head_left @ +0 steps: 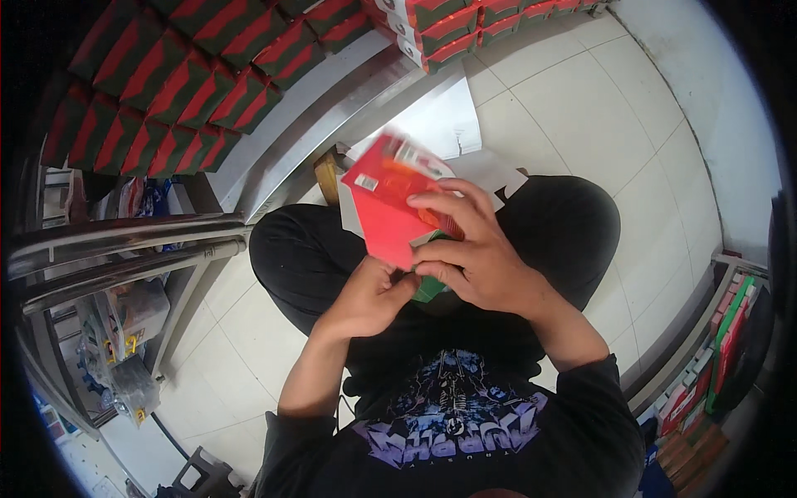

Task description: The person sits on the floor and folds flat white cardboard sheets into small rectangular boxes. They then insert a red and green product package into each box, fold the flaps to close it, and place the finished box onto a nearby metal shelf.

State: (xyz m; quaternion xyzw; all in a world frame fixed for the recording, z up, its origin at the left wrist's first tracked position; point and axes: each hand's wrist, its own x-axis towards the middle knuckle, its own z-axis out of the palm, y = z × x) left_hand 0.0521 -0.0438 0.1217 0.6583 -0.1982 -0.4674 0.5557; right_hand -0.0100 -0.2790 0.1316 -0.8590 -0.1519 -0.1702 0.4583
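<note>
Above my crossed legs I hold a red carton (380,217) tilted, with a white label and an orange print on its faces. My left hand (374,299) is closed at the carton's near end, thumb and fingers pressed together on its edge. My right hand (481,253) grips the carton's right side, fingers bent over its face and thumb at the near end. A green flap or piece (430,286) shows between the two hands; whether it belongs to the carton I cannot tell. The carton's far edge is smeared by motion.
White sheets of card (448,112) lie on the tiled floor beyond my knees. Stacked red and dark green boxes (191,79) fill the shelf at the far left. Metal rails (133,249) run along my left. A rack of boxes (706,365) stands at the right.
</note>
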